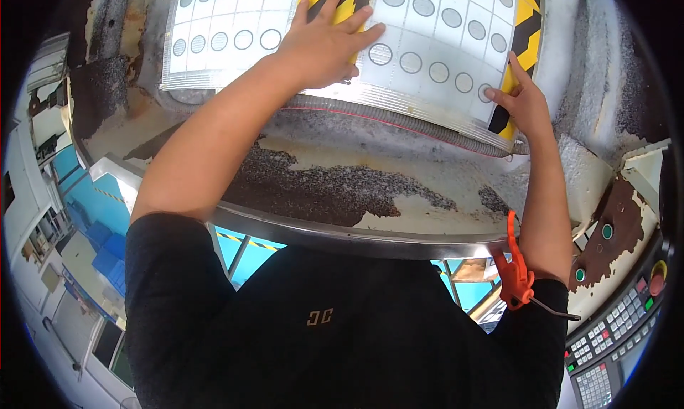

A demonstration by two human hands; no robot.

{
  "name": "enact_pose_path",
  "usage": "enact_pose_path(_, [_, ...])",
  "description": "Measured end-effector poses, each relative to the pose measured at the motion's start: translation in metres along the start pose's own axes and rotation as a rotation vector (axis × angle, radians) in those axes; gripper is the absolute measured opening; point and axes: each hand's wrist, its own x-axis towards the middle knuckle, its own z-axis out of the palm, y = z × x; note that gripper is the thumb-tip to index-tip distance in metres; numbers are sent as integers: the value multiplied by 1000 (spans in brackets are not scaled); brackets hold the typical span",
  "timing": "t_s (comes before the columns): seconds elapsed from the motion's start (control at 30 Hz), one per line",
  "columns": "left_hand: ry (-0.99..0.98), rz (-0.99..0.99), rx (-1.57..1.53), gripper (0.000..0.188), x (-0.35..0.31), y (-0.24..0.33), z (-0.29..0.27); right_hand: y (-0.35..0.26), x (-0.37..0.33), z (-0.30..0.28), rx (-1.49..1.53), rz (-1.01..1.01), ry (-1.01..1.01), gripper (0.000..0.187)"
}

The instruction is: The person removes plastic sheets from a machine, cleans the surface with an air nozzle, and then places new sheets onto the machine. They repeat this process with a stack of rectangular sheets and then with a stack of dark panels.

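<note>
A white sheet or panel point(456, 49) printed with rows of grey-ringed circles lies at the top, with black and yellow striped tape point(526, 35) down its right edge. My left hand point(324, 42) rests flat with fingers spread over a second striped strip point(345, 10), which runs between this panel and a similar left panel point(231, 24). At the right edge my right hand point(526, 102) has its thumb on the panel and its forefinger stretched along the tape; the two are apart. Its other fingers are mostly hidden.
A ribbed grey hose point(399, 126) and thin red line run below the panels. Nearer lies a worn metal edge point(342, 241) with peeling paint. An orange air blow gun point(514, 273) hangs by my right arm. A control panel point(613, 330) with buttons stands at lower right.
</note>
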Motion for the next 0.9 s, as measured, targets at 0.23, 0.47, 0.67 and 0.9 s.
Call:
enact_pose_path(0.23, [-293, -98, -216, 73, 6, -6, 9, 9, 1, -2, 38, -19, 4, 86])
enact_pose_path(0.47, [-431, -100, -245, 74, 15, -3, -4, -6, -8, -16, -17, 0, -107, 87])
enact_pose_path(0.67, [-459, -111, -283, 73, 12, -9, -9, -15, -62, -77, 32, -12, 18, 64])
enact_pose_path(0.9, [-405, -101, -324, 73, 14, -12, -10, 91, -196, -133, -81, 344, 805, 32])
